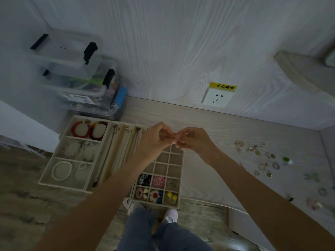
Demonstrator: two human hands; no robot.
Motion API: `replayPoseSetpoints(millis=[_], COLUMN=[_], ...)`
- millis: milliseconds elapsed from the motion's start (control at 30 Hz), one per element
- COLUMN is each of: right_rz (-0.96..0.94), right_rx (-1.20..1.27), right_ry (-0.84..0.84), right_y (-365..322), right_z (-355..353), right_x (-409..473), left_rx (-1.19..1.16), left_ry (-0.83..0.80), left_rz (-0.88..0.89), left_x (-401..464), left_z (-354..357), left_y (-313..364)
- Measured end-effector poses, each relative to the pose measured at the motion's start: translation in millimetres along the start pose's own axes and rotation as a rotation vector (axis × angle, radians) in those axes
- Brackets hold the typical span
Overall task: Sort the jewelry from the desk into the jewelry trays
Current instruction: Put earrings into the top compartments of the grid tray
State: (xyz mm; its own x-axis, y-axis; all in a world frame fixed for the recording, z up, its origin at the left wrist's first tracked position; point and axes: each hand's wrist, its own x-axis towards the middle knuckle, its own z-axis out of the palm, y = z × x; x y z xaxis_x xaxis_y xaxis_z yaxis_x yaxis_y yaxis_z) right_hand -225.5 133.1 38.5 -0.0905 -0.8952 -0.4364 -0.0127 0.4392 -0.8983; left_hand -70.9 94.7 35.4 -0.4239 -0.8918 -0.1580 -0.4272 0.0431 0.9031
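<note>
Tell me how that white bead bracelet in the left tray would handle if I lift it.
The white bead bracelet would probably droop out of its ring shape, being strung beads. It looks light. Smooth round beads could slip, so hooking a finger through seems safer.

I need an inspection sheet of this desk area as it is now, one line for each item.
Surface: pale wood-grain desk.
Job's things: bracelet tray at left with pearl bracelet; necklace tray beside it; grid tray, near cells filled, far cells bare; loose jewelry scattered at right.
Clutter: stacked clear storage boxes at back left.
Grippers: left hand and right hand meet over the grid tray, pinching something too small to identify.
Cables: nothing seen.
Surroundings: wall socket with yellow warning label; person's legs and shoes below.
</note>
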Motion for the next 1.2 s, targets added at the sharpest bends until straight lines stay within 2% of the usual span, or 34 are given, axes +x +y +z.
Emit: replayPoseSetpoints(millis=[100,300,500,667,833,1067,1200], right_rz=[-0.007,0.036,0.074,0.152,0.334,0.349,0.296], right_rx=[-0.021,-0.044,0.024,0.209,0.283,0.207,-0.027], right_ry=[-0.026,-0.095,-0.022,0.008,0.023,0.086,0.137], right_y=[3,3,7,9,9,8,9], right_z=[-2,-3,5,7,5,9,9], right_x=[-2,-3,-4,-4,-5,-3,-2], left_rx=[0.112,0.19,0.236,0.224,0.207,0.276,0.334], left_ry=[-0.012,0.002,0.015,0.071,0.08,0.07,0.03], left_rz=[0.015,0.066,0.119,0.147,0.177,0.231,0.238], left_x=[-3,-7,-8,-8,-8,1,2], left_z=[1,3,6,12,14,23,26], left_y=[-3,0,-7,-11,-15,-19,-23])
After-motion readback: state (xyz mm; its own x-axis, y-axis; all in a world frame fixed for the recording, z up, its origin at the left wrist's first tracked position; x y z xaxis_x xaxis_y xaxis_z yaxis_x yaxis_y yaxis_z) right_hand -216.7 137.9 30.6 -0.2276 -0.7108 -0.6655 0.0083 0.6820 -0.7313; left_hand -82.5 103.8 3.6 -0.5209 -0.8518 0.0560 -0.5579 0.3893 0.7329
